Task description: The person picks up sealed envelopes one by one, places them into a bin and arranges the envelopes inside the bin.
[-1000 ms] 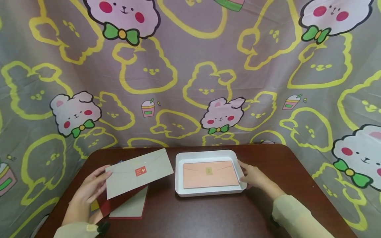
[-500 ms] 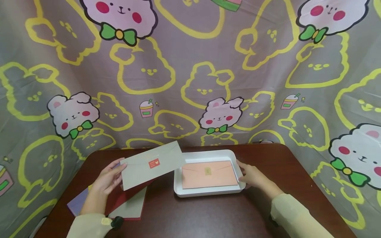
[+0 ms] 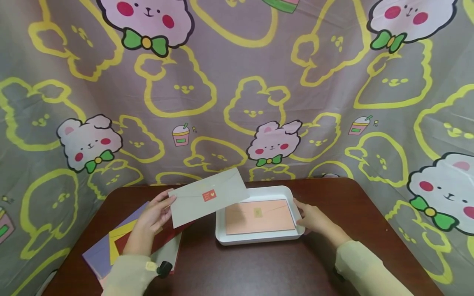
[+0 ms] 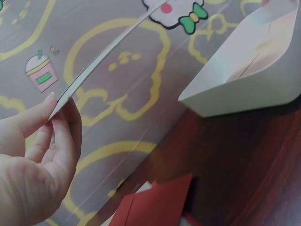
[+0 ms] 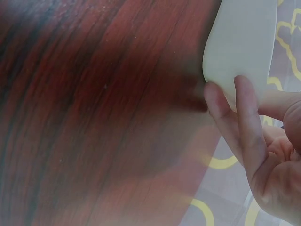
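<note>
Grey envelope (image 3: 209,197) hangs tilted over the tray's edge (image 3: 259,239)

The left hand (image 3: 153,211) clamps one short end of it between thumb and fingers; the right hand (image 3: 312,218) pinches the tray's end wall. Held by a single end, the grey envelope could droop or swivel; lowered at this slant, its free corner might snag the rim or nudge the pink envelope (image 3: 260,218) lying in the tray. The left sleeve (image 3: 127,273) crosses above the pile (image 3: 122,238) and might drag it askew; whether they touch cannot be told.

Half a second earlier, the left hand and grey envelope were further left; now the envelope hides more of the tray's back-left corner. More of the purple envelope (image 3: 98,257) and yellow envelope (image 3: 115,239) shows in the pile. The tray and right hand have barely moved.
</note>
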Tool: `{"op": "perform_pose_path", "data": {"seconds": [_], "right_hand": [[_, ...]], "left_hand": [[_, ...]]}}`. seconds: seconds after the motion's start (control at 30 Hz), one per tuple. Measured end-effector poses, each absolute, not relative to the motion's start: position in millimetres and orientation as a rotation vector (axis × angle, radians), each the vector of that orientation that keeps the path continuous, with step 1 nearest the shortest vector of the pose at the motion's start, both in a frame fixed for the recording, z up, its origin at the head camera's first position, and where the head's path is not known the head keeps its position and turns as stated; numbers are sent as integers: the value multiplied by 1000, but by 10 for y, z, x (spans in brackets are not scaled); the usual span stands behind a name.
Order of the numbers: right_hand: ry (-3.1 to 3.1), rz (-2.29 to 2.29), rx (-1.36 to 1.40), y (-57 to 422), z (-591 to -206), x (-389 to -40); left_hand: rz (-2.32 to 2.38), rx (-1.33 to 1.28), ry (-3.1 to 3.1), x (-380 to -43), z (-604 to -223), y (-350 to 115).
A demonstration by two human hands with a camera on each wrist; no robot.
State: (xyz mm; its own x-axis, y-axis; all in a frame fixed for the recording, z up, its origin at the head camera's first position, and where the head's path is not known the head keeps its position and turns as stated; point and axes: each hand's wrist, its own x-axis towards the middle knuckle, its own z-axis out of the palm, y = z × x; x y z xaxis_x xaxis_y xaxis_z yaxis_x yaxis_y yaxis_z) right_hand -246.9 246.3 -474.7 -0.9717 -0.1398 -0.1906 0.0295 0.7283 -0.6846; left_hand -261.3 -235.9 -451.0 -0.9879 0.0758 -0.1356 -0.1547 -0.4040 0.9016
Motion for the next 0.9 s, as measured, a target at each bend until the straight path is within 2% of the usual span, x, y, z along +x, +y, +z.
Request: {"op": "perform_pose_path", "data": {"seconds": [0.9], "right_hand": [[2725,-1032,-77,2461,-4773,-2484]], "left_hand": [[2388,-122,1619,-2900,-4648,-1402]]}}
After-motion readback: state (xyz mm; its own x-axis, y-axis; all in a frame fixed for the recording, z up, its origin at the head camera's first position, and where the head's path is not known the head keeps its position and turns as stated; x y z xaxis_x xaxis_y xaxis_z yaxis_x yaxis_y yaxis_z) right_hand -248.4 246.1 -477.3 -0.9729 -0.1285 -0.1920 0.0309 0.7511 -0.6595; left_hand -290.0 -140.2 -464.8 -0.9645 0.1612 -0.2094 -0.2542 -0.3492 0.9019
